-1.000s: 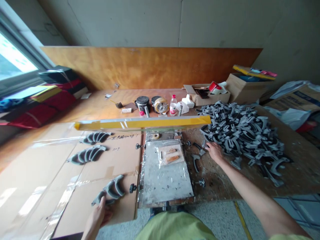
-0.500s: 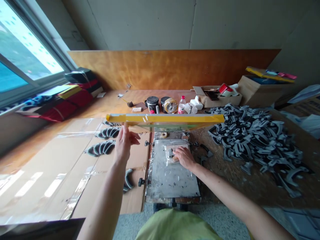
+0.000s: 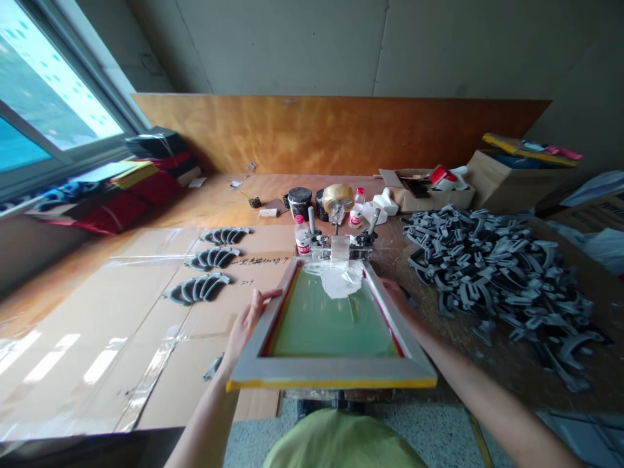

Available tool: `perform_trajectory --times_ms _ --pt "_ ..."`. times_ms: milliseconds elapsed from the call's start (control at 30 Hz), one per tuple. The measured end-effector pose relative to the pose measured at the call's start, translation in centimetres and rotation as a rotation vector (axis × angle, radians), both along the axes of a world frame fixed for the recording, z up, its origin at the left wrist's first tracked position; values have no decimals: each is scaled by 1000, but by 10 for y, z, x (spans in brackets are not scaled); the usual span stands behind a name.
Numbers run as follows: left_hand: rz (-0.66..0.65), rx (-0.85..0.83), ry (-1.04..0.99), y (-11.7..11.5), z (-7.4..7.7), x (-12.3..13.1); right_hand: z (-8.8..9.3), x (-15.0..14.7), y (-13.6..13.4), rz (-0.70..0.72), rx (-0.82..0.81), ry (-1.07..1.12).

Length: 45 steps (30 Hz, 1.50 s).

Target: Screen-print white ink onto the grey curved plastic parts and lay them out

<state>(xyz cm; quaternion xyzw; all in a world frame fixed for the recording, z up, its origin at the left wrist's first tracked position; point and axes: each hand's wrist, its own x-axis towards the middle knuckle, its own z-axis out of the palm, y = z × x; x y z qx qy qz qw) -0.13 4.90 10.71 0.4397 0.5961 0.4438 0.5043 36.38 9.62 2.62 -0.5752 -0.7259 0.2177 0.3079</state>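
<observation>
A screen printing frame [image 3: 336,368] lies lowered before me, its grey border around a green mesh [image 3: 312,325]. White ink [image 3: 341,281] is spread at the mesh's far end, below a flat metal blade [image 3: 340,249] on the clamp. At the frame's left side is my left hand [image 3: 248,322], fingers closed at its edge and partly hidden by it. My right hand [image 3: 394,292] is at the right side, its fingers mostly hidden behind the border. Whatever lies under the screen is covered.
Rows of curved grey parts [image 3: 197,288] lie on cardboard [image 3: 121,312] at left. A large heap of similar parts [image 3: 492,266] covers the right side. Behind the clamp stand bottles [image 3: 302,235], a black tub [image 3: 299,200] and a tape roll [image 3: 338,197]. Cartons [image 3: 507,179] stand at back right.
The frame has swung down from its raised position and covers the metal base plate. My left hand came down with it. My right hand moved from the plate's middle to the frame's right side.
</observation>
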Motion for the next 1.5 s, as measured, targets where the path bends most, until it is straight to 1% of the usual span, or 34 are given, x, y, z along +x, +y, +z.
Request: perform_trajectory --times_ms 67,100,133,200,233,300,400,467,500,633,733,833,867,933,1000,1033,1100,1167,1233,1300,1400,1500 --pt "-69 -97 71 -18 -29 -4 15 12 17 -123 117 -44" --pt "-85 -122 90 -25 -43 -4 24 10 27 -149 184 -79" --pt "-90 -139 100 -29 -58 -3 32 3 38 -139 239 -125" --pt "-73 -151 127 -34 -81 -1 45 -23 56 -31 280 -256" --pt "-59 -148 142 -34 -90 1 50 -38 64 33 261 -339" --pt "-40 -141 163 -33 -102 3 55 -65 76 120 152 -513" --pt "-46 -159 164 -32 -109 2 52 -87 81 157 -10 -662" --pt "-55 -184 156 -33 -110 1 47 -88 74 167 -26 -677" --pt "-60 -195 148 -33 -110 1 45 -86 68 196 -10 -670" --pt "-68 -216 114 -35 -107 2 41 -70 34 414 59 -625" --pt "-57 -220 100 -36 -105 4 49 -54 19 555 81 -619" --pt "-46 -199 118 -36 -104 5 59 -45 23 649 66 -598" --pt "-46 -185 130 -36 -104 5 61 -45 27 646 63 -584" --pt "-47 -159 151 -36 -105 5 58 -50 33 564 95 -551" --pt "-50 -145 152 -36 -106 5 47 -57 31 456 171 -525" --pt "-51 -145 147 -36 -107 5 40 -61 26 426 210 -519" --pt "-54 -143 127 -36 -106 4 27 -62 12 433 265 -513" --pt "-56 -141 117 -36 -104 3 22 -58 -1 481 278 -498" --pt "-50 -146 111 -36 -100 4 27 -52 -3 515 251 -462" --pt "-38 -156 94 -36 -93 5 38 -51 11 481 210 -412" --pt "-35 -177 45 -36 -75 7 56 -61 49 325 140 -353" --pt "-54 -203 -16 -34 -48 5 71 -69 85 171 74 -377"
